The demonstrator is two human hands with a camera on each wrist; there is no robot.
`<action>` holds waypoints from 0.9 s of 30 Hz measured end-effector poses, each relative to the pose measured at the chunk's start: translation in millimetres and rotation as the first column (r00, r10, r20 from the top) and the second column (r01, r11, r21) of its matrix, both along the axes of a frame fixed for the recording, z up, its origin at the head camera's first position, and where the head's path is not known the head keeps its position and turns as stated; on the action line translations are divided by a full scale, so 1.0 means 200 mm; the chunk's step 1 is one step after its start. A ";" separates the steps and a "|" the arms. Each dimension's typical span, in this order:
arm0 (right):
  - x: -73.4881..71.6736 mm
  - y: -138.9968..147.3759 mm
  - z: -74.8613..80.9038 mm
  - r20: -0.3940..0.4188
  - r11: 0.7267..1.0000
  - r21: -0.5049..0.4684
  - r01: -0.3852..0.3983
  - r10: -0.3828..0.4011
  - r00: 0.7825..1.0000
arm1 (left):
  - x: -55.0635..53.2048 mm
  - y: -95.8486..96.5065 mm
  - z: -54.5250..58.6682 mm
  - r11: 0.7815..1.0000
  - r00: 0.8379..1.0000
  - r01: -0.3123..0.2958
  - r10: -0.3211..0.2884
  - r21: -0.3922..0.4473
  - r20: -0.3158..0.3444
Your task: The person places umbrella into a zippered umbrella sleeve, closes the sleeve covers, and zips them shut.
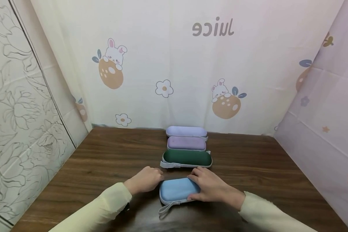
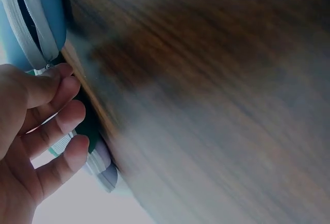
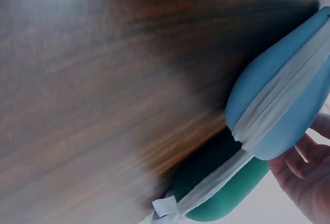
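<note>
A light blue zip case [image 1: 178,189] with a grey zip band and a wrist loop [image 1: 165,209] lies on the table near me. My left hand [image 1: 147,179] is at its far left corner. In the left wrist view, thumb and forefinger pinch the small zip pull [image 2: 49,65], and the grey zip [image 2: 26,20] is parted beside it. The other fingers are loosely bent. My right hand [image 1: 210,186] grips the case's right end, thumb on the near side and fingers on the far side. The case's inside is hidden.
Behind the blue case, a dark green case [image 1: 188,157], a purple case [image 1: 186,143] and a lavender case [image 1: 186,130] lie in a row going back. The brown wooden table [image 1: 113,151] meets a printed curtain [image 1: 144,109] at its far edge.
</note>
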State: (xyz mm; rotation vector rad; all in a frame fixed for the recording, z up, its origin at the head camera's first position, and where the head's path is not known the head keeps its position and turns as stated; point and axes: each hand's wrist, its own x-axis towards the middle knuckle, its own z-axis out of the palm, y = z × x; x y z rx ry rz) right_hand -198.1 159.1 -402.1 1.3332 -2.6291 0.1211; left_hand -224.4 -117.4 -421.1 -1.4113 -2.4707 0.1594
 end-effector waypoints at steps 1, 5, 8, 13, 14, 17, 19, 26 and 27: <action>0.01 0.00 0.00 -0.002 1.000 -0.007 0.009 -0.009 1.000 | 0.00 0.00 0.00 1.000 1.000 0.001 -0.001 0.003 -0.002; 0.03 0.00 0.00 -0.018 0.998 -0.027 0.051 -0.052 0.999 | 0.00 0.00 0.01 1.000 0.999 -0.008 0.008 -0.007 -0.032; 0.04 -0.01 0.01 -0.011 0.995 -0.041 0.091 -0.092 0.996 | 0.00 0.00 0.02 1.000 0.998 -0.007 0.006 -0.012 -0.066; 0.07 -0.03 0.01 0.014 0.988 -0.059 0.141 -0.140 0.990 | 0.00 0.00 0.03 1.000 0.997 -0.002 0.001 -0.005 -0.072; 0.07 -0.03 0.01 0.015 0.987 -0.061 0.146 -0.145 0.989 | 0.01 -0.01 0.03 1.000 0.997 -0.001 0.001 -0.003 -0.072; 0.08 -0.03 0.01 0.007 0.985 -0.065 0.161 -0.161 0.987 | 0.01 -0.02 0.03 1.000 0.997 -0.005 0.005 -0.006 -0.081; 0.07 -0.03 0.01 0.000 0.982 -0.058 0.181 -0.181 0.984 | 0.01 -0.03 0.03 1.000 0.997 -0.011 0.011 -0.001 -0.076; 0.06 -0.03 -0.01 -0.013 0.969 -0.018 0.248 -0.248 0.969 | 0.03 -0.08 0.01 0.999 1.000 -0.008 0.007 0.042 0.011; 0.06 -0.04 -0.01 -0.016 0.969 -0.017 0.247 -0.248 0.969 | 0.04 -0.08 0.01 0.999 1.000 -0.005 0.005 0.047 0.012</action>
